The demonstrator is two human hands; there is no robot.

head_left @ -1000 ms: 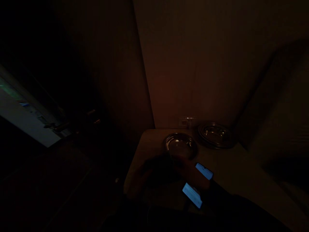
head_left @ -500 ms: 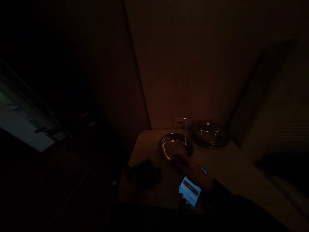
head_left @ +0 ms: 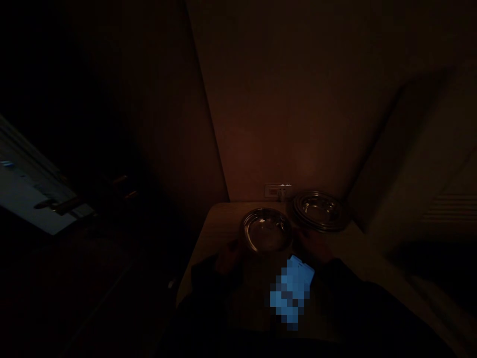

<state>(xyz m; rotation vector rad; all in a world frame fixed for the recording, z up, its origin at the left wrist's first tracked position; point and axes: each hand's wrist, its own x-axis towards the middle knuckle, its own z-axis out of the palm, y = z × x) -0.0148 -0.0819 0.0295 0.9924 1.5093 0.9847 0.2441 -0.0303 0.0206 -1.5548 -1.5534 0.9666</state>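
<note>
A round, shiny metal dish (head_left: pixel 266 232) rests on the small wooden table. My left hand (head_left: pixel 229 254) is at the dish's near left edge, its fingers closed at the rim, though dimness blurs them. On the other side, my right hand (head_left: pixel 313 244) meets the right rim with its fingers also closed and partly lost in shadow. Just below the dish lies a phone (head_left: pixel 298 283) with a glowing screen, partly pixelated. A stack of similar metal dishes (head_left: pixel 320 211) stands behind my right hand.
The room is very dark. A wall socket (head_left: pixel 278 191) with a plug sits just above the table's back edge (head_left: pixel 219 205). To the left is a dark door with a handle (head_left: pixel 61 205), and a lit gap beyond it.
The dark flat object in my left hand is no longer visible, and that hand has moved to the dish. My right hand has moved off the phone to the dish's right side. The view has shifted slightly.
</note>
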